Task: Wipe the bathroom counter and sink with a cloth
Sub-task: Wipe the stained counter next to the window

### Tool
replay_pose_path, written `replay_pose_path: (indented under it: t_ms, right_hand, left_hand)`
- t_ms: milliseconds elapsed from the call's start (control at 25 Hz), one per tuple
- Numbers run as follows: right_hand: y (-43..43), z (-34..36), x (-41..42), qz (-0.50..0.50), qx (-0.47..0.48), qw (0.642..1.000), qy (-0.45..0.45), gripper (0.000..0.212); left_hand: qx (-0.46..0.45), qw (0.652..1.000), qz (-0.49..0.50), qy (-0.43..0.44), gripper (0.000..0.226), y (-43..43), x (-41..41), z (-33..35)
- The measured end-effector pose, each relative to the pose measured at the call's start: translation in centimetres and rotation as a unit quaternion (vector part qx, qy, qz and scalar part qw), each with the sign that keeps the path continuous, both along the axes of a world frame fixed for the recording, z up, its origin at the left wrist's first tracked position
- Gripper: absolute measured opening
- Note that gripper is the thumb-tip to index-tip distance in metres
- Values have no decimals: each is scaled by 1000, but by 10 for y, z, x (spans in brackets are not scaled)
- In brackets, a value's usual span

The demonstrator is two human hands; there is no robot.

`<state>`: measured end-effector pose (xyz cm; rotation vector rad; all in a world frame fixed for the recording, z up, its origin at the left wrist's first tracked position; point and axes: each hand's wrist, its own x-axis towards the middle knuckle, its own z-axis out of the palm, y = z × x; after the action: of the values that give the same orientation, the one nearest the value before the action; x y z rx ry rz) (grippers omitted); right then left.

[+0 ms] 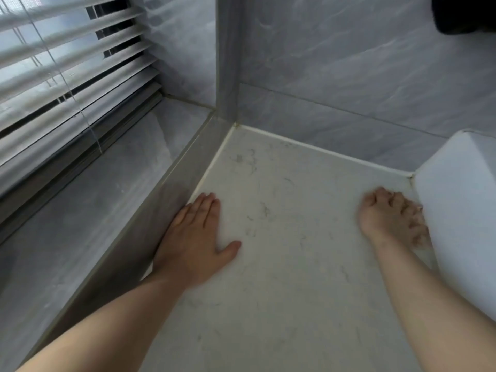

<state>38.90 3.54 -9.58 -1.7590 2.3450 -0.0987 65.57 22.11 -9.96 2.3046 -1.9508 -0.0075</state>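
- Left hand: flat on the counter, fingers straight, thumb out, grasping nothing. Its outer edge sits against the step up to the window ledge.
- Right hand: motion-blurred, fingers curled, right beside the white sink body. Can't tell if it's clenched empty or gripping something.
- Cloth: not visible anywhere. If it's balled inside the right hand, the blur hides it.
- Counter: pale, veined stone. The dark flecks could be veining or dirt; can't separate the two.
- Risk 1: no cloth in play means bare skin only smears the surface, so nothing gets wiped.
- Risk 2: the sealant seam along the tiled wall and the back corner are easy to skip in broad strokes, so grime stays there.
- Risk 3: the right hand is moving fast next to the sink's edge, so knuckles could knock it.
- Risk 4: a wide leftward sweep could snag the blind cords hanging over the ledge.
- Writing: none readable; no brand or label in view.
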Motion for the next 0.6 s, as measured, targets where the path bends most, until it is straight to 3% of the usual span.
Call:
replay_pose_path:
  t_ms: [40,120,200,320,440,600]
  right_hand:
    - [2,0,22,21,-2,1000,-2,49]
    - [9,-6,83,181,-46,982,8,44]
    - [27,-6,154,368,-66,927,-26,44]
    - [47,6,214,487,-16,871,-68,53]
    - [34,0,183,497,-31,866,-39,48]
    - [19,-9,52,279,-62,958,11,47]
  left_hand:
    - [2,1000,0,1,103,0,0,0]
    - [-4,1000,1,3,103,0,1,-1]
    - [-15,1000,7,14,102,1,1,0]
    - [-14,1000,11,21,100,0,0,-1]
    - [-18,1000,11,14,98,0,0,-3]
    - [-15,1000,10,18,101,0,2,-2]
